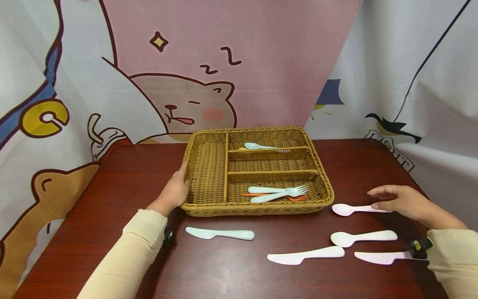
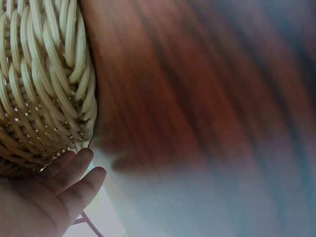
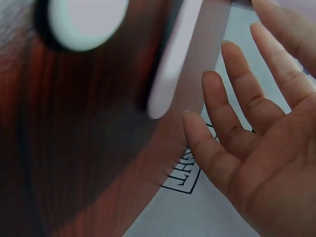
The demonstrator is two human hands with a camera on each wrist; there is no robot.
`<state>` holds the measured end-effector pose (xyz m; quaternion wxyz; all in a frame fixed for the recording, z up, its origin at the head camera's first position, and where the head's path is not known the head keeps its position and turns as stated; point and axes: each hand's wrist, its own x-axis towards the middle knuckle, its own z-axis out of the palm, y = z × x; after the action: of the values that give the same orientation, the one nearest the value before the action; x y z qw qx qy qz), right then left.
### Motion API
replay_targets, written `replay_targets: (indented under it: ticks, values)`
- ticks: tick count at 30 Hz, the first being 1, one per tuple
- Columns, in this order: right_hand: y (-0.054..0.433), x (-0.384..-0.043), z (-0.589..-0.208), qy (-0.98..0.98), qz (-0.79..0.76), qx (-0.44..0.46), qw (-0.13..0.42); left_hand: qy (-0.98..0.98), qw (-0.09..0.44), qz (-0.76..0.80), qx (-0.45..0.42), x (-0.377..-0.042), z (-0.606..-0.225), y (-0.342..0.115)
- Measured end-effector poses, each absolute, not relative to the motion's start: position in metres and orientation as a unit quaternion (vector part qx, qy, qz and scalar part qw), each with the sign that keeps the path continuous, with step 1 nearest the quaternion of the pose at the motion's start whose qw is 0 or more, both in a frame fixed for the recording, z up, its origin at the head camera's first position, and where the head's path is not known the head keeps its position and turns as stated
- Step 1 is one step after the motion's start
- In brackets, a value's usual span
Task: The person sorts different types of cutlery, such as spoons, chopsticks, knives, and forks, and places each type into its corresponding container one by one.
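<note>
A woven basket (image 1: 257, 209) with several compartments stands on the table. My left hand (image 1: 174, 192) rests against its left side, and the left wrist view shows the fingers (image 2: 79, 192) spread loosely at the wicker wall. My right hand (image 1: 405, 201) hovers over the handle of a pale spoon (image 1: 342, 209) to the basket's right. In the right wrist view its fingers (image 3: 217, 94) are loosely bent beside the spoon handle (image 3: 170, 74), gripping nothing. A second spoon (image 1: 364, 238) lies nearer me. Two white knives (image 1: 298, 256) lie at the front right, one partly behind the right wrist camera.
A pale blue knife (image 1: 220, 234) lies in front of the basket. Light blue cutlery (image 1: 278, 194) and orange pieces (image 1: 297, 198) lie in the front compartment. A light blue spoon (image 1: 254, 145) is in the back one. A printed curtain (image 1: 280, 62) hangs behind the table.
</note>
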<state>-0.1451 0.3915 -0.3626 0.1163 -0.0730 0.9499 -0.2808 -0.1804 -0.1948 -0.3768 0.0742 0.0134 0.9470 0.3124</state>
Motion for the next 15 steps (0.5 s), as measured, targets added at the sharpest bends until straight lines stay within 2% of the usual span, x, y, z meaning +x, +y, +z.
replay_targets:
  ticks: [15]
  values:
    - [0.393, -0.143, -0.376, 0.962, -0.239, -0.090, 0.101, 0.950, 0.067, 0.304, 0.013, -0.181, -0.377, -0.194]
